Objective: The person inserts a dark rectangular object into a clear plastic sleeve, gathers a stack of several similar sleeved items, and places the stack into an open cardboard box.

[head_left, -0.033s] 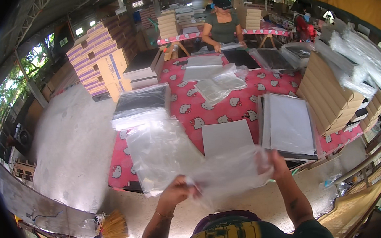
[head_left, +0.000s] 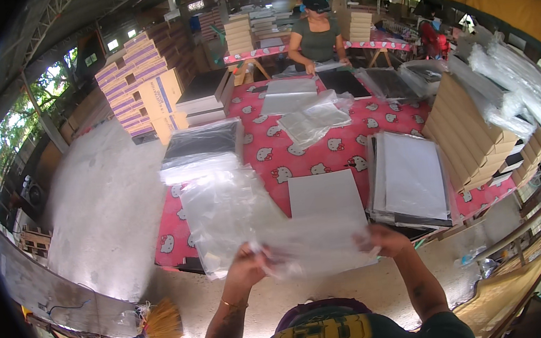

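Note:
A clear plastic bag [head_left: 314, 249], smeared by motion, stretches between my two hands at the near edge of the table. My left hand [head_left: 248, 265] is closed on the bag's left end. Its right end is gripped by my right hand [head_left: 387, 240]. Partly beneath the bag lies a white rectangular board [head_left: 325, 193]. To the left, near my left hand, a pile of clear plastic bags [head_left: 226, 215] is spread out. On the right, close to my right hand, rests a stack of plastic-wrapped white and black boards [head_left: 413, 178].
The pink patterned tablecloth [head_left: 263, 156] covers the table. Plastic-wrapped dark boards [head_left: 203, 146] are stacked at the left. Brown cartons [head_left: 472, 130] line the right side. A co-worker [head_left: 315, 37] stands at the far end. A broom [head_left: 162, 326] lies at lower left.
My right hand has moved slightly left and down, bringing the hands closer together. The bag between them has shifted over the near part of the white board.

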`<state>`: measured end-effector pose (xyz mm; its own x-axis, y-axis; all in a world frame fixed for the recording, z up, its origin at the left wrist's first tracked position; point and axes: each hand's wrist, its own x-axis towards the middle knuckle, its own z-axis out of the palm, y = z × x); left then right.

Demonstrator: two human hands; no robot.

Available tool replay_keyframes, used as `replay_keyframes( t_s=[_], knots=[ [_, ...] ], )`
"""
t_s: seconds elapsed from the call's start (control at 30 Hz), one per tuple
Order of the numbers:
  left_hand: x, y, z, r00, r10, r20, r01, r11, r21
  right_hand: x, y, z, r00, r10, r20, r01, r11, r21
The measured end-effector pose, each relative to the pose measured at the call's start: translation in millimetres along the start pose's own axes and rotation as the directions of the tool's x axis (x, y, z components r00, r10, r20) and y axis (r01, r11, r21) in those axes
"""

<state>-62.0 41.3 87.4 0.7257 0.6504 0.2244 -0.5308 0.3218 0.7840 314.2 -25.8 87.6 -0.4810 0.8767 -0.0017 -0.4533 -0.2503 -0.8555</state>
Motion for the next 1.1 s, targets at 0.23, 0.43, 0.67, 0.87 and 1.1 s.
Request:
replay_keyframes(
  t_s=[0.23, 0.43, 0.67, 0.87, 1.1],
  knots=[
    [1, -24, 9, 0.834, -0.492, 0.251, 0.441, 0.867, 0.232, 19, 9, -13, 0.962, -0.229, -0.150, 0.273, 0.830, 0.487],
    [26, -11, 32, 0.989, 0.072, -0.130, -0.115, 0.927, -0.356, 2, 59, -16, 0.865, -0.075, -0.496, 0.343, 0.810, 0.476],
    [15, -10, 6, 0.964, -0.262, -0.031, 0.262, 0.936, 0.234, -23, 39, -18, 0.879, -0.399, -0.260, 0.448, 0.878, 0.168],
    [21, -57, -13, 0.857, -0.121, -0.502, 0.034, 0.983, -0.179, -54, 77, -24, 0.789, 0.103, -0.606, -0.310, 0.917, -0.249],
    [-21, -186, 20, 0.499, 0.034, -0.866, 0.413, 0.869, 0.272, -73, 161, -34, 0.445, -0.193, -0.874, -0.324, 0.876, -0.358]
  ],
)
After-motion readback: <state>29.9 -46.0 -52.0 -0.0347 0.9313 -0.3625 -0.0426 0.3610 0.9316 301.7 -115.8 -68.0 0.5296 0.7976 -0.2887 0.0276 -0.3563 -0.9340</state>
